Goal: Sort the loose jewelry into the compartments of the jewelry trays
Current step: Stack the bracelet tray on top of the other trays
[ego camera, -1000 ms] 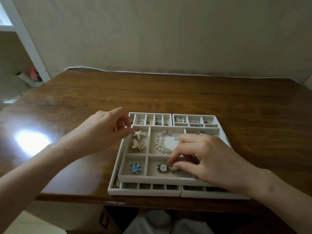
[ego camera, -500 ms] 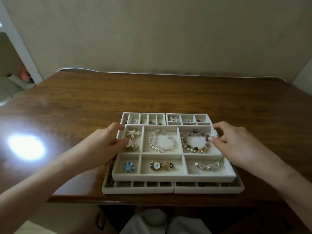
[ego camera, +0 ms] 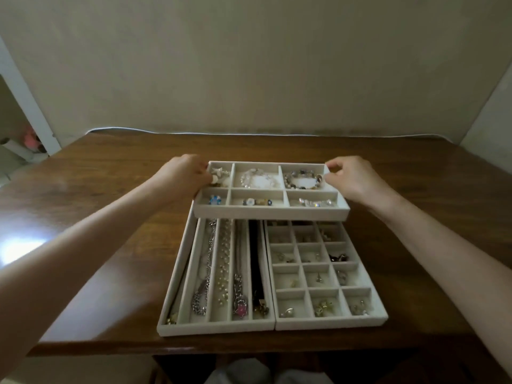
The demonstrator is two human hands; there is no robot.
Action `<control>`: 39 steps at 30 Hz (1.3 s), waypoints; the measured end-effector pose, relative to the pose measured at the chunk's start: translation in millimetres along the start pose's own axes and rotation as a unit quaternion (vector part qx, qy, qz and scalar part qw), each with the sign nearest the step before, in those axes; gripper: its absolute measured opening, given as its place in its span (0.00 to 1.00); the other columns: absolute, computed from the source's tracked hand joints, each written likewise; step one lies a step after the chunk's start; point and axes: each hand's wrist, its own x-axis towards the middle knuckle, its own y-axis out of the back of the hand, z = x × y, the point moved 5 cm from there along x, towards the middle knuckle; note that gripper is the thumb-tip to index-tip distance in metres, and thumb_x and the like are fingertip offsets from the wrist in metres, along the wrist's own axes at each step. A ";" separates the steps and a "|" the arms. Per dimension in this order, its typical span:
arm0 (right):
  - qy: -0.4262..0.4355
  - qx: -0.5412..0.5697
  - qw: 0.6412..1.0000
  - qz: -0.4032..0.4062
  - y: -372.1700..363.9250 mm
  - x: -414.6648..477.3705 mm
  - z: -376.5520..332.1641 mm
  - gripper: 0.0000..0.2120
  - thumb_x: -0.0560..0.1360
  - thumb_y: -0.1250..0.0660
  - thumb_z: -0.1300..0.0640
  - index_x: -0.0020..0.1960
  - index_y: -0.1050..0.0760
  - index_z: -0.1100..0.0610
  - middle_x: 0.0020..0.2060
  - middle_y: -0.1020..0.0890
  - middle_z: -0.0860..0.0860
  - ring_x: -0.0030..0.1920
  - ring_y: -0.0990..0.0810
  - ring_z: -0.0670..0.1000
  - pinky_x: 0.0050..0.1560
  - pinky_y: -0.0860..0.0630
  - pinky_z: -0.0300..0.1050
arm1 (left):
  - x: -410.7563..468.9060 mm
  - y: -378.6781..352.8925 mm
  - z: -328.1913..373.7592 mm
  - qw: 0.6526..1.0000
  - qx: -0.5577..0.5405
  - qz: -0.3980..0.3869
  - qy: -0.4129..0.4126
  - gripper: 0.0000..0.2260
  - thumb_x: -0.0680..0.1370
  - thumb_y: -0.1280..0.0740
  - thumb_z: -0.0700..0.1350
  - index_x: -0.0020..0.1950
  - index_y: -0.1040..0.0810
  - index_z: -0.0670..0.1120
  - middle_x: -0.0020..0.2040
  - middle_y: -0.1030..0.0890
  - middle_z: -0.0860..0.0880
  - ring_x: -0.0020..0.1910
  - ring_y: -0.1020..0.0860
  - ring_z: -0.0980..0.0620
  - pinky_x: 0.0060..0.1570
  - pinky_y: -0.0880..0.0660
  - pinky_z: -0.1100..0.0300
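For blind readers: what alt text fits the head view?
The left hand and right hand grip the ends of the top tray, holding bracelets and brooches, over the far end of two lower trays on a wooden table. The necklace tray has long slots; the grid tray holds small pieces.

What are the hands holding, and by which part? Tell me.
Both hold the upper jewelry tray: the left hand grips its left wall, the right hand its right wall, near the far corners.
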 end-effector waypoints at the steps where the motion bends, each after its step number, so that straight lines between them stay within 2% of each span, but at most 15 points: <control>1: 0.002 -0.002 1.000 0.006 -1.3 15.5 -0.1 0.15 0.78 0.37 0.60 0.64 0.26 0.61 0.56 0.20 0.58 0.51 0.21 0.54 0.51 0.24 0.49 | 16.0 -1.3 -0.9 1.000 0.008 -0.002 0.004 0.12 0.77 0.37 0.44 0.57 0.22 0.39 0.54 0.19 0.40 0.53 0.23 0.40 0.52 0.26 0.50; 4: 0.003 -0.009 1.000 0.022 -9.1 58.5 2.7 0.13 0.77 0.38 0.61 0.59 0.23 0.64 0.57 0.20 0.61 0.57 0.23 0.59 0.59 0.27 0.55 | 55.0 -10.6 -5.1 0.999 0.035 -0.010 0.013 0.13 0.78 0.39 0.45 0.57 0.23 0.39 0.55 0.20 0.40 0.52 0.23 0.41 0.50 0.27 0.52; 7: 0.000 -0.026 1.000 0.016 -23.9 91.5 10.0 0.15 0.78 0.38 0.59 0.62 0.25 0.62 0.60 0.22 0.59 0.60 0.24 0.58 0.62 0.28 0.52 | 80.6 -23.5 -12.4 0.999 0.039 -0.018 0.023 0.13 0.79 0.40 0.47 0.56 0.24 0.39 0.55 0.21 0.41 0.48 0.24 0.44 0.45 0.28 0.53; 15: -0.017 -0.037 0.999 -0.015 -55.4 131.4 38.6 0.19 0.79 0.39 0.57 0.68 0.30 0.59 0.67 0.26 0.55 0.65 0.27 0.56 0.64 0.30 0.48 | 111.8 -50.4 -22.9 0.999 0.031 -0.036 0.026 0.15 0.79 0.40 0.46 0.62 0.27 0.40 0.58 0.22 0.41 0.53 0.23 0.44 0.52 0.24 0.49; 22: -0.022 -0.049 0.999 0.011 -50.8 132.6 58.8 0.18 0.79 0.39 0.58 0.68 0.29 0.59 0.65 0.24 0.56 0.62 0.25 0.56 0.57 0.28 0.47 | 114.2 -72.6 -14.9 0.998 0.009 -0.051 0.025 0.16 0.80 0.40 0.46 0.64 0.30 0.40 0.59 0.22 0.42 0.53 0.23 0.45 0.51 0.23 0.52; 27: -0.068 -0.028 0.996 0.055 -36.1 120.4 86.1 0.17 0.79 0.39 0.58 0.67 0.29 0.59 0.63 0.24 0.56 0.59 0.24 0.55 0.52 0.27 0.46 | 108.0 -85.8 4.9 0.996 -0.071 -0.048 0.038 0.20 0.79 0.38 0.50 0.68 0.34 0.42 0.63 0.25 0.42 0.59 0.26 0.44 0.53 0.28 0.54; 31: -0.134 -0.037 0.986 0.094 -14.2 104.5 111.8 0.15 0.79 0.38 0.54 0.64 0.26 0.57 0.61 0.22 0.54 0.55 0.23 0.53 0.49 0.26 0.46 | 103.3 -100.2 35.3 0.993 -0.061 -0.101 -0.014 0.13 0.80 0.40 0.45 0.61 0.24 0.41 0.57 0.21 0.42 0.46 0.25 0.50 0.45 0.27 0.58; 34: -0.149 -0.112 0.978 0.092 5.6 92.3 124.6 0.15 0.80 0.40 0.49 0.61 0.24 0.55 0.57 0.20 0.52 0.47 0.25 0.50 0.41 0.30 0.44 | 102.7 -108.9 57.0 0.991 -0.065 -0.109 -0.035 0.13 0.81 0.41 0.43 0.61 0.24 0.41 0.56 0.21 0.43 0.48 0.25 0.49 0.46 0.27 0.58; 37: -0.137 -0.119 0.978 0.099 25.8 82.6 136.4 0.14 0.79 0.40 0.49 0.58 0.22 0.53 0.56 0.20 0.51 0.53 0.23 0.52 0.43 0.30 0.44 | 103.6 -117.8 76.0 0.988 -0.079 -0.127 -0.047 0.14 0.81 0.41 0.43 0.64 0.26 0.42 0.59 0.22 0.44 0.55 0.24 0.48 0.51 0.26 0.58; 39: -0.126 -0.088 0.986 0.070 33.5 75.6 145.9 0.12 0.79 0.39 0.51 0.57 0.21 0.54 0.58 0.21 0.51 0.58 0.24 0.53 0.48 0.30 0.45 | 105.0 -123.5 88.0 0.985 -0.092 -0.133 -0.060 0.14 0.81 0.41 0.42 0.65 0.26 0.43 0.61 0.23 0.45 0.58 0.25 0.48 0.54 0.26 0.58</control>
